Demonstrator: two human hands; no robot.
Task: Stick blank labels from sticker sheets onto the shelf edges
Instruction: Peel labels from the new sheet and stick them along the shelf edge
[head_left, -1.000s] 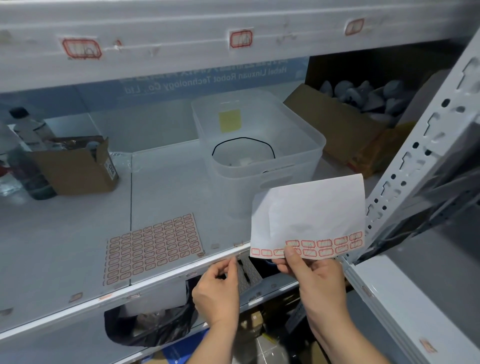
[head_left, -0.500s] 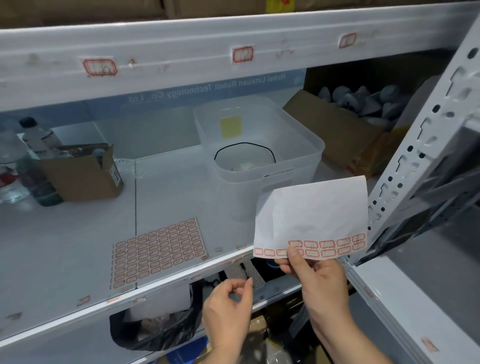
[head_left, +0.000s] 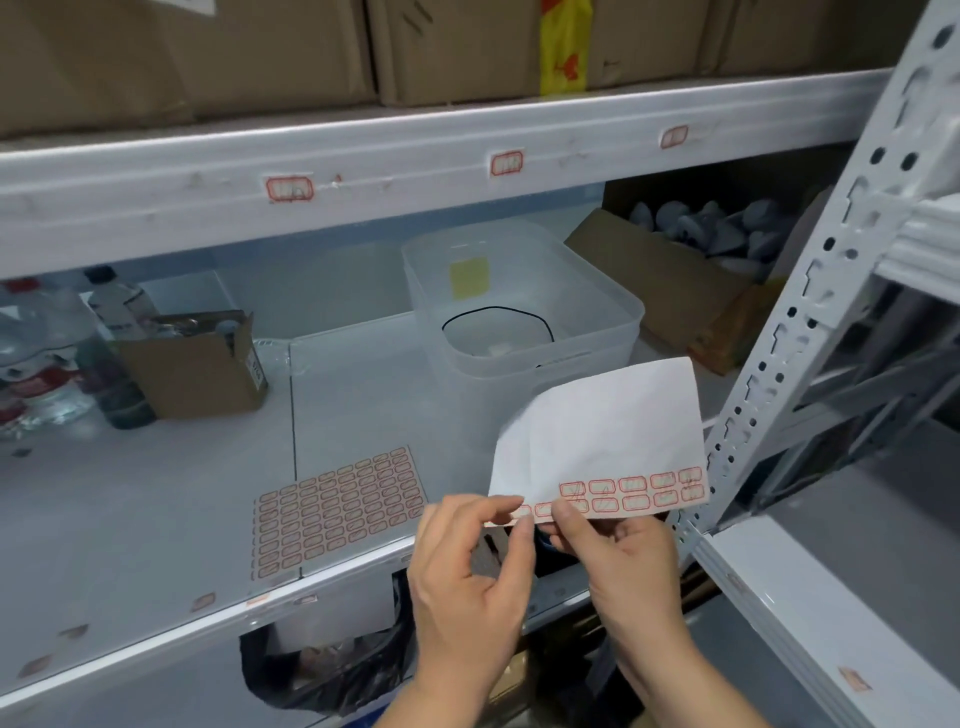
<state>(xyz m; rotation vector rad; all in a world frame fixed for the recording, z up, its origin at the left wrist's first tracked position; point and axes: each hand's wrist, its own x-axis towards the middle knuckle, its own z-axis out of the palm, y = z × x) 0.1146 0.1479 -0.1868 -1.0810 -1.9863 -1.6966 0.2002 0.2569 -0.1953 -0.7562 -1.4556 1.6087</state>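
The left hand (head_left: 470, 582) has risen from below the shelf edge (head_left: 332, 584); its fingers now pinch the sticker sheet (head_left: 597, 441) at its lower left corner, while the right hand (head_left: 618, 556) keeps gripping its bottom edge.

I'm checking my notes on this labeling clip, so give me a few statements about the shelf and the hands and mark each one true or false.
1. The right hand holds a mostly used sticker sheet by its bottom edge. True.
2. The left hand rests flat on the shelf. False: its fingertips pinch at the sheet's lower left corner, where a label sits.
3. A full sheet of labels lies on the middle shelf. True.
4. The clear plastic bin stands on the top shelf. False: it stands on the middle shelf, behind the held sheet.
5. The upper shelf edge has no labels. False: three red-bordered labels are stuck along it.
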